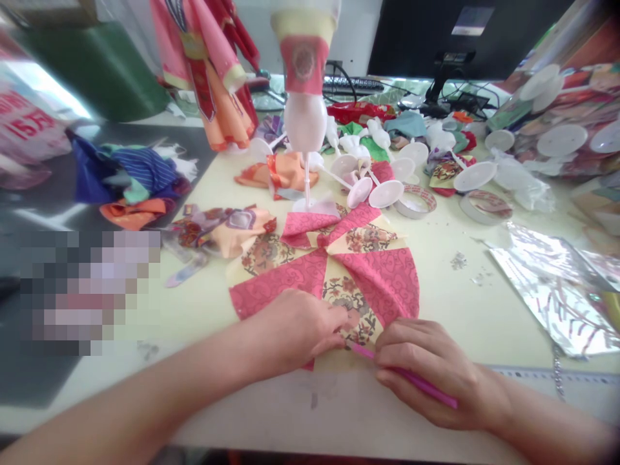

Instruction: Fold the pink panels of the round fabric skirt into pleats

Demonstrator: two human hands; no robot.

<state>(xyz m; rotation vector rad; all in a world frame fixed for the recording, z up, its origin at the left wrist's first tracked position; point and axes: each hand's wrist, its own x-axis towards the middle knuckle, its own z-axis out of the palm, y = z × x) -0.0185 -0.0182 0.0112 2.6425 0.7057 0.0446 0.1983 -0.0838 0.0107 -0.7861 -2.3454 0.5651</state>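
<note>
A round piece of panelled fabric [382, 278], red panels alternating with cream floral ones, lies spread on the pale table. My left hand [303, 326] rests on its lower edge, fingers bent and pressed onto the cloth. In my right hand [426, 365] is a slim pink tool [426, 386], its tip pointing left at the fabric's bottom edge, close to my left fingertips. What lies under the left fingertips is hidden. Just behind the fabric stands a white doll form [305, 123] with a red and cream top.
White stands [386, 194], cloth scraps and tape rolls [416, 201] lie behind. Dressed dolls [206, 71] stand at the back left, near a green bin [97, 71]. A monitor [445, 39] is at the back right. Silvery packets [557, 284] and a ruler [581, 385] lie right.
</note>
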